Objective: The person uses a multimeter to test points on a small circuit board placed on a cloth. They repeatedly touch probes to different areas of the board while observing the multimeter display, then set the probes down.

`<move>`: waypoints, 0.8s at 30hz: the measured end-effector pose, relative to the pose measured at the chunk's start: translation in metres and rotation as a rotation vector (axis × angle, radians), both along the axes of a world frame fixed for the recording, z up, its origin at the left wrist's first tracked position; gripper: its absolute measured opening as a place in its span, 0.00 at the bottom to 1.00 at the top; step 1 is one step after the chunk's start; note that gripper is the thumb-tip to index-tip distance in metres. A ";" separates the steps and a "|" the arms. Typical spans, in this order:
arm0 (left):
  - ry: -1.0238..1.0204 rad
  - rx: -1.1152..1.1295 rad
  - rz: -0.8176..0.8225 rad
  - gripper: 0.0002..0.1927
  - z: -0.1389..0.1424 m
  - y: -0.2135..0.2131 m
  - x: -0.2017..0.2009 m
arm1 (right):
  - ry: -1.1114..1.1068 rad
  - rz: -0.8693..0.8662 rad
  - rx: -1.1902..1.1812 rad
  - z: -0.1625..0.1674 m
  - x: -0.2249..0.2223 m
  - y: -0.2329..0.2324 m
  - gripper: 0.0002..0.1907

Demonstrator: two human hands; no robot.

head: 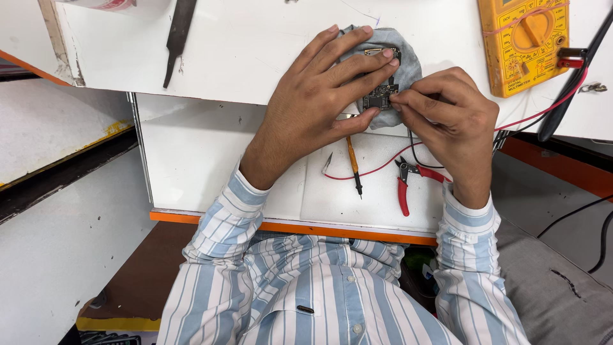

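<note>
Left hand point(319, 96) pins a cloth-wrapped board point(381, 96) at the bench point(223, 45) edge; right hand point(447, 115) pinches its corner, needing fine steady fingertip work.

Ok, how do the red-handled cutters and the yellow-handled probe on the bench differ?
The red-handled cutters have two handles and short dark jaws; the yellow-handled probe is one thin rod ending in a dark tip. The cutters lie below the right hand, the probe below the left hand. A red wire runs between them. Both lie flat on the white bench, with neither hand on them.
</note>
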State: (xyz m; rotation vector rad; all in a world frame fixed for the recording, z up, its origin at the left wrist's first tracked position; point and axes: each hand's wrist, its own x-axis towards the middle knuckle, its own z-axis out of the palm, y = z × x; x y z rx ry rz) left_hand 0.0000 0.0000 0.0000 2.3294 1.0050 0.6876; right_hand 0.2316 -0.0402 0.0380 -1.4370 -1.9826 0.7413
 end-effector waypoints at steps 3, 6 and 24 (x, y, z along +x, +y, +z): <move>-0.006 -0.001 0.000 0.31 0.000 -0.001 0.000 | -0.016 0.004 0.012 0.000 0.000 0.000 0.12; 0.001 0.017 0.004 0.31 -0.002 -0.001 0.000 | -0.025 0.009 0.021 0.000 0.001 -0.001 0.10; 0.008 0.011 -0.002 0.30 -0.004 -0.001 0.001 | -0.029 -0.008 0.028 -0.001 0.000 0.000 0.09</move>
